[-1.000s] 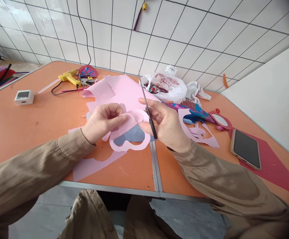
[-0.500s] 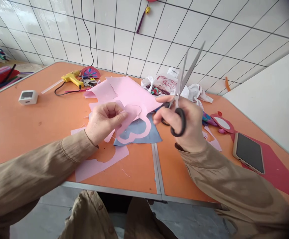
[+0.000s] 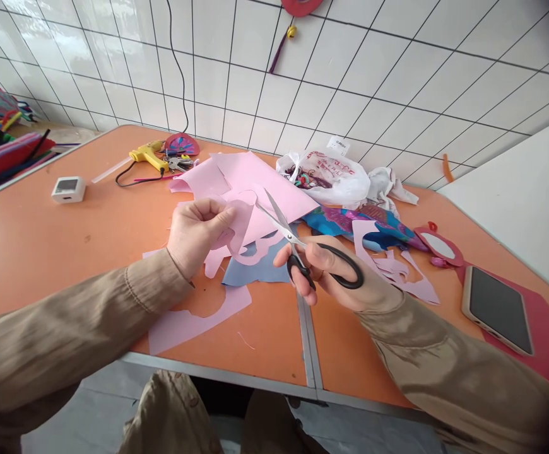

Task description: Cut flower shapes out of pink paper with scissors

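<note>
In our left hand (image 3: 194,233) we pinch a pink cutout (image 3: 239,221); our right hand (image 3: 334,271) holds open scissors (image 3: 289,236) over the counter (image 3: 265,334).

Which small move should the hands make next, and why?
Perhaps bring the open black-handled metal scissors to the edge of the curled pink sheet piece: the left hand pinches it, and the right hand points the parted blades towards it.

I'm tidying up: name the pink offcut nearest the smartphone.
The offcut right of the scissors, with narrow strips beside it; the offcut by the left sleeve lies farther from the smartphone.
</note>
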### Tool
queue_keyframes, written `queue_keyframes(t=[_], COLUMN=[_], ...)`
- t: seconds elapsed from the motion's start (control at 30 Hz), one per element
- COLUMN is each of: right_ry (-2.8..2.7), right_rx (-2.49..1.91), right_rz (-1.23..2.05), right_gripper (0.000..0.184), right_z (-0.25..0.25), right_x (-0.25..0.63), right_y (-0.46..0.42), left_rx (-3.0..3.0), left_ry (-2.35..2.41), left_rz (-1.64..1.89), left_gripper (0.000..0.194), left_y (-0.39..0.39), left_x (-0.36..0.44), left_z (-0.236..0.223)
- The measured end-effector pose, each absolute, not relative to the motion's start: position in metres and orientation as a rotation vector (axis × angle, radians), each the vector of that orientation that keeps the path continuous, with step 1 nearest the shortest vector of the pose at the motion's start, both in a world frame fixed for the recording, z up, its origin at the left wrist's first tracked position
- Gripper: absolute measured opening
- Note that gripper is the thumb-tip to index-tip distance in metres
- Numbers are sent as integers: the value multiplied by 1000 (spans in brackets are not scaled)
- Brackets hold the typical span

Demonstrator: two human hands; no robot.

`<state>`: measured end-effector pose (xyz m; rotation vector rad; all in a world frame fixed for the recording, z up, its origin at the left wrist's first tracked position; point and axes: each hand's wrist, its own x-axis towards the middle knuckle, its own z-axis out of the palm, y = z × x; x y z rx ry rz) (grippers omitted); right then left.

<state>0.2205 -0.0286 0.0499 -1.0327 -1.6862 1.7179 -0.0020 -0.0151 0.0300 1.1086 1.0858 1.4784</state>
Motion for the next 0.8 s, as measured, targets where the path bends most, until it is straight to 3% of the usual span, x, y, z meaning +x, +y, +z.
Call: queue_keyframes(t=[0.23,0.8], right_ry=[-1604,-1534], right_rx=[-1077,-1078], right_rz=[1816,1820], right_gripper=[63,63], right_z=[47,42], right_x=[219,215], right_y=[-27,-21], left_rx=[1091,1036], left_ry=[1079,1113], left_rz=[1438,1311], left_gripper=[25,31], left_y=[-15,-24], left_x=[-2,5], left_z=[28,25])
